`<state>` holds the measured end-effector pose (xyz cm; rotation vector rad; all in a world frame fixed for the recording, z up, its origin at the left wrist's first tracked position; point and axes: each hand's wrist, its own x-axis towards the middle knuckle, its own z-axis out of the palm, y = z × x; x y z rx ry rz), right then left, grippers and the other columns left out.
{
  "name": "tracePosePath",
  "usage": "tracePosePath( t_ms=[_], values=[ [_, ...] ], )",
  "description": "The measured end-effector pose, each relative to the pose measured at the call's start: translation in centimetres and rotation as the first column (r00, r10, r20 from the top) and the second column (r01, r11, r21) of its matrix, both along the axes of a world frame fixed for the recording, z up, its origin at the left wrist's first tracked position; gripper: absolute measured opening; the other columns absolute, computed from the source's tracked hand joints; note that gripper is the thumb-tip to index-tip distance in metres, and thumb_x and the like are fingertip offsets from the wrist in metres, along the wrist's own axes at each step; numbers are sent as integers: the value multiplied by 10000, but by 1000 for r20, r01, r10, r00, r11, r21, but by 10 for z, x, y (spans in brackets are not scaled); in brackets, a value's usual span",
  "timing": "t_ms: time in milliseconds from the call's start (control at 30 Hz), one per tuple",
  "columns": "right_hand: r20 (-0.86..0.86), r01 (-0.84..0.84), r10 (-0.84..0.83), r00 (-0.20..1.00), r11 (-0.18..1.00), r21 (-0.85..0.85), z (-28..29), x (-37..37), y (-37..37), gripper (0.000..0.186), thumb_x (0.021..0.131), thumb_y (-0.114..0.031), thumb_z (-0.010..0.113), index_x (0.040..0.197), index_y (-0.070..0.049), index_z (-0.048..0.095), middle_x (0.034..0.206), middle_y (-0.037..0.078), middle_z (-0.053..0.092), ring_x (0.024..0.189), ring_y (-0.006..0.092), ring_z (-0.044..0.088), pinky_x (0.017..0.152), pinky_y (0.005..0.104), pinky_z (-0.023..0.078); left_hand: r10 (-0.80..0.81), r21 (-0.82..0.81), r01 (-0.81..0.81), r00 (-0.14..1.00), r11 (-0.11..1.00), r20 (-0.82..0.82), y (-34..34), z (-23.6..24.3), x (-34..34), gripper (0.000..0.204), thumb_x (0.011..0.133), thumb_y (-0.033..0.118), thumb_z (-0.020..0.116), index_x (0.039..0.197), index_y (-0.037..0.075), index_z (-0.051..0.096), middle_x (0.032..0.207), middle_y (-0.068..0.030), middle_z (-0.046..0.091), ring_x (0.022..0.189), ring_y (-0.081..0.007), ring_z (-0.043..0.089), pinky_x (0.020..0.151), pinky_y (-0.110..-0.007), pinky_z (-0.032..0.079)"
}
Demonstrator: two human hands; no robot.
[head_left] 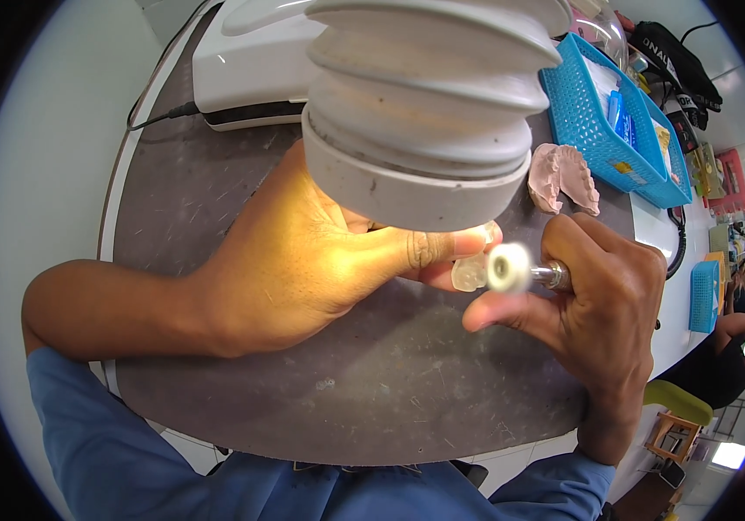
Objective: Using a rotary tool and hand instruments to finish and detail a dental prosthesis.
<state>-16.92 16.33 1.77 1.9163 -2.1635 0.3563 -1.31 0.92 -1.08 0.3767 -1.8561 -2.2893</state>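
My left hand (pixel 311 260) reaches in under a white ribbed hose and pinches a small clear, dental-looking piece (pixel 469 273) between thumb and fingers. Part of that hand is hidden behind the hose end. My right hand (pixel 607 291) grips a rotary handpiece (pixel 551 276) by its metal front, with the thumb stretched out below it. A round white wheel (pixel 509 267) on the handpiece's tip looks blurred and sits right beside the clear piece; whether they touch I cannot tell.
The white ribbed hose (pixel 424 122) hangs over the grey work surface (pixel 346 391). A pinkish plaster dental cast (pixel 563 178) lies beyond my right hand. Blue baskets (pixel 594 130) stand at the back right, a white device (pixel 255 65) at the back left. People (pixel 728 360) sit far right.
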Motion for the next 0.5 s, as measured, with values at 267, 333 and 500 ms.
tracePosePath(
  t_ms=[267, 333, 500],
  values=[
    [-18, -16, 16, 1000, 1000, 24, -2, 1, -2, 663, 517, -668, 779, 630, -72, 513, 524, 24, 467, 435, 166, 471, 429, 321, 363, 40, 227, 63, 907, 972, -419, 1, -32, -10, 157, 907, 52, 687, 1029, -30, 631, 825, -49, 660, 715, -100, 616, 648, -258, 517],
    [5, -22, 22, 1000, 1000, 22, -3, 2, -1, 658, 519, -665, 781, 633, -72, 519, 526, 22, 473, 439, 165, 479, 431, 323, 365, -14, 190, 88, 933, 978, -359, -10, -19, -5, 154, 909, 47, 681, 1030, -31, 629, 831, -51, 660, 720, -101, 617, 656, -259, 522],
    [-3, 1, -1, 1000, 999, 32, -1, 4, -1, 659, 522, -662, 782, 637, -68, 523, 529, 27, 473, 442, 173, 482, 432, 329, 363, 114, 78, -104, 985, 991, -132, 1, -3, 0, 157, 908, 44, 677, 1034, -33, 623, 854, -53, 660, 727, -100, 614, 678, -260, 530]
  ],
)
